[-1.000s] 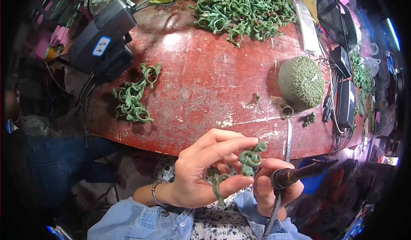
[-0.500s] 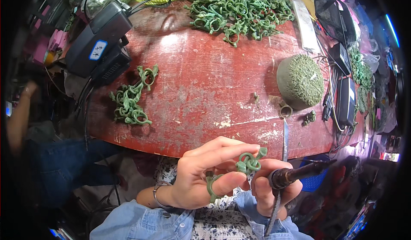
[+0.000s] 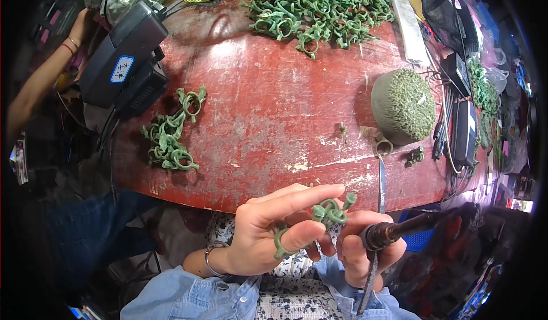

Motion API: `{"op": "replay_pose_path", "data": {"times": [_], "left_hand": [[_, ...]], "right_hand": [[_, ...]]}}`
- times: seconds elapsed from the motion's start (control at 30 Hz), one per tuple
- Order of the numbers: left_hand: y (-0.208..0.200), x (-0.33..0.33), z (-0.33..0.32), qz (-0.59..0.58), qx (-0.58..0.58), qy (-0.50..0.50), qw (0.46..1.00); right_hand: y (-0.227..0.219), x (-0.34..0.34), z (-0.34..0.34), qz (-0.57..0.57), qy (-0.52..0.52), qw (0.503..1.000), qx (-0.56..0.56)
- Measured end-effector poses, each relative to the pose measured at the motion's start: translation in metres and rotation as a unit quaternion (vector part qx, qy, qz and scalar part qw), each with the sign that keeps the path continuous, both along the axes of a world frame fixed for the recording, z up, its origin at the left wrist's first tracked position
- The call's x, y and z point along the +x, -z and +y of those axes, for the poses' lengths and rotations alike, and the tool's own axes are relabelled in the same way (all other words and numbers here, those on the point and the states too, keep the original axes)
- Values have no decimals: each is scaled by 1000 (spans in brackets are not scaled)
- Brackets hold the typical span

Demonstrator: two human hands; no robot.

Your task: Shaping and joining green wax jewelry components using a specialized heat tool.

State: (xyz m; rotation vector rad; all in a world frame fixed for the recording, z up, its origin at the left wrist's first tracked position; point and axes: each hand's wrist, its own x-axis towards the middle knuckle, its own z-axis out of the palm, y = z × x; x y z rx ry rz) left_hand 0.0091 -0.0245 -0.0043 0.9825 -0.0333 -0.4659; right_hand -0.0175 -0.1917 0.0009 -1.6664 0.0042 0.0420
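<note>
Red desk [image 3: 245, 131], heap of green rings [image 3: 322, 11] at far side; right hand [image 3: 365, 251] at near edge, grip closed round dark rod tool [image 3: 414, 228] and thin metal blade [image 3: 382, 188]; left hand [image 3: 274, 228] just beside, grip narrow, holding small green ring piece [image 3: 331, 212]

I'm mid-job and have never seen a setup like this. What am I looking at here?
No machine here: these are a person's bare left hand and right hand, seen from a wide fisheye camera on that person's head, looking down, so straight edges bend. The left hand holds green ring-shaped pieces; the right hand holds a dark tool and a slim metal tool. On the worn red table lie a large heap of green pieces at the far side, a small green cluster on the left and a round block with a rough top on the right. Another person's arm shows at the far left.
</note>
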Motion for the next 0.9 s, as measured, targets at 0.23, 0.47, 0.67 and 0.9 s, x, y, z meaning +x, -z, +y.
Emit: {"op": "replay_pose_path", "data": {"times": [0.23, 0.47, 0.67, 0.9], "left_hand": [[6, 1, 1, -55, 12, -11, 998], [4, 1, 3, -71, 34, -2, 997], [3, -2, -4, -48, 19, -30, 998], [1, -4, -9, -16, 16, -63, 998]], "right_hand": [[0, 0, -3, 15, -18, 1000, 4], [0, -2, -5, 25, -32, 999, -14], [3, -6, -7, 27, -23, 999, 5], [7, -5, -5, -11, 16, 1000, -10]]}}
